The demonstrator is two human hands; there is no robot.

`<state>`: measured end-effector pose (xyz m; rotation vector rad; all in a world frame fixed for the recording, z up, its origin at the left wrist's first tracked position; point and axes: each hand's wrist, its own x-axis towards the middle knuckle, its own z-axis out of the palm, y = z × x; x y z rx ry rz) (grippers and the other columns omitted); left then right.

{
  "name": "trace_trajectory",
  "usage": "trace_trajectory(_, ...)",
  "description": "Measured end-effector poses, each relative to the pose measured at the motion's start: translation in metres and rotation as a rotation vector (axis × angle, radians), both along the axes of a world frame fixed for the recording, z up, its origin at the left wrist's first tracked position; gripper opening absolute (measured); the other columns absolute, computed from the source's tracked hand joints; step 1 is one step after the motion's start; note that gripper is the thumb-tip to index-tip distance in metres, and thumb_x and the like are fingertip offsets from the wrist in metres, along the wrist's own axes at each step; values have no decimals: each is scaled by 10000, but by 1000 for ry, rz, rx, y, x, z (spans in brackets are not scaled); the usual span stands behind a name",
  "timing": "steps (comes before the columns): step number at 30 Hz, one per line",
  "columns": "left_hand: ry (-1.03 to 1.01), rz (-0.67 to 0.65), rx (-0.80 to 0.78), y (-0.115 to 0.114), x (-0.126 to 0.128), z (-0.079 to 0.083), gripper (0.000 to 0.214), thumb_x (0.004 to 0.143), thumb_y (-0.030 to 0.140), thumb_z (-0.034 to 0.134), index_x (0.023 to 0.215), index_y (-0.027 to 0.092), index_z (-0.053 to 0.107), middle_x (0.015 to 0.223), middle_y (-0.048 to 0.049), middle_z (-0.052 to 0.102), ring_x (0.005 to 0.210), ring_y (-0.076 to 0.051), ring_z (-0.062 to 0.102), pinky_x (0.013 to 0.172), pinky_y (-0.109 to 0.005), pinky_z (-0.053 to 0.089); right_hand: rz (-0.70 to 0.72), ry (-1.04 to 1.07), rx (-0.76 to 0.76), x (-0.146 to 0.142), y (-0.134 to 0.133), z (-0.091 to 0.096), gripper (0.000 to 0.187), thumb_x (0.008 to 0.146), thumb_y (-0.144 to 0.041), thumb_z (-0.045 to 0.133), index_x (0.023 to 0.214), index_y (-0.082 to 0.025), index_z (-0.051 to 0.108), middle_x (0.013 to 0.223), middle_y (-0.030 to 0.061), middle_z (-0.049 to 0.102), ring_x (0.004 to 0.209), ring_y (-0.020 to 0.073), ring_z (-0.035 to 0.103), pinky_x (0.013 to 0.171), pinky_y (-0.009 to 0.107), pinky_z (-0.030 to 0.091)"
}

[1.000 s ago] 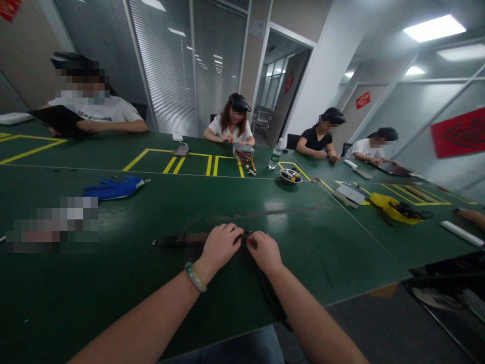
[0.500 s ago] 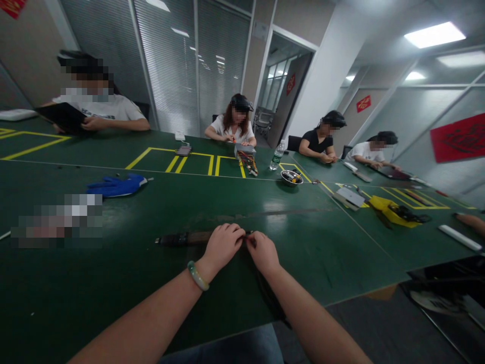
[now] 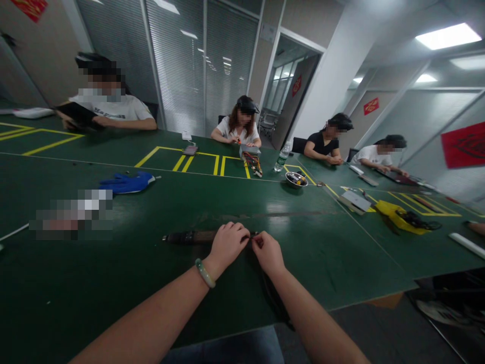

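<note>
Cable bundle (image 3: 189, 237), dark and sleeved, lies along the green workbench (image 3: 94, 298) directly in front of me, its far end pointing left of my hands. My left hand (image 3: 227, 246) is curled over its right end, with a jade-green bangle (image 3: 205, 273) on that wrist. My right hand (image 3: 268, 254) pinches the thin tip beside it; the two hands are close together, fingers almost meeting, both clamped on the bundle. A dark lead (image 3: 271, 298) runs from under my right hand toward me, along the bench.

Left of my hands: blue glove (image 3: 127, 183) lying flat; beyond it, a pixelated patch (image 3: 71, 215), too blurred to name.

Ahead of my hands: steel bowl (image 3: 296, 180) holding small tools; water bottle (image 3: 282, 156); metal box with coloured wires (image 3: 252, 163); yellow tape outlines (image 3: 178, 150) on the bench.

Right of my hands: yellow case (image 3: 397, 217); grey flat panel (image 3: 354, 201); white strip (image 3: 467, 245).

Across the bench: four seated co-workers (image 3: 238, 126), each working with their own hands.
</note>
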<state>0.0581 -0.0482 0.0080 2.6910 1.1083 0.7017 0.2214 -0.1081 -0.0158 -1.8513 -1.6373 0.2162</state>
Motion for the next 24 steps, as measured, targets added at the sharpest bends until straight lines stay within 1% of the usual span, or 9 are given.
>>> trace_trajectory(4, -1, 3, 0, -1, 2, 0, 127, 914, 286, 546, 948, 254, 665, 1012, -32, 607, 972, -222, 507, 811, -356, 379, 13, 39, -20, 1, 1, -1, 109, 883, -263, 520, 839, -214, 607, 821, 17, 651, 763, 175, 604, 673, 269, 424)
trace_trajectory(9, 12, 2, 0, -2, 2, 1, 103, 907, 254, 557, 928, 237, 657, 1011, -38, 605, 974, -223, 504, 827, -369, 373, 15, 29, -45, -1, 3, 1, 118, 899, -250, 532, 926, -217, 642, 918, 31, 675, 856, 198, 618, 735, 286, 431)
trace_trajectory(14, -3, -20, 3, -1, 1, 0, 82, 902, 238, 565, 929, 236, 642, 994, -26, 611, 960, -211, 505, 817, -356, 373, 34, -30, -39, -3, 6, 4, 120, 902, -228, 543, 898, -220, 663, 912, 31, 676, 848, 196, 616, 767, 287, 418)
trace_trajectory(17, -21, -23, 8, 0, 0, -1, 57, 890, 226, 582, 923, 237, 626, 968, -15, 617, 949, -209, 503, 804, -354, 367, 31, -58, -27, -2, 8, 3, 128, 902, -206, 538, 886, -220, 664, 900, 32, 675, 835, 191, 613, 760, 277, 412)
trace_trajectory(20, -30, -19, 9, 1, 1, -1, 58, 872, 215, 604, 925, 237, 610, 961, -8, 620, 946, -210, 501, 801, -357, 362, 26, -79, -38, -3, 8, 4, 132, 898, -189, 539, 876, -217, 666, 892, 28, 675, 823, 183, 612, 744, 263, 409)
trace_trajectory(24, -25, -13, -2, 1, 0, -1, 85, 846, 197, 630, 913, 238, 599, 952, -4, 623, 944, -217, 501, 804, -365, 355, 18, -89, -68, -6, 9, 10, 127, 896, -186, 547, 866, -202, 669, 891, 26, 678, 829, 175, 614, 744, 246, 405)
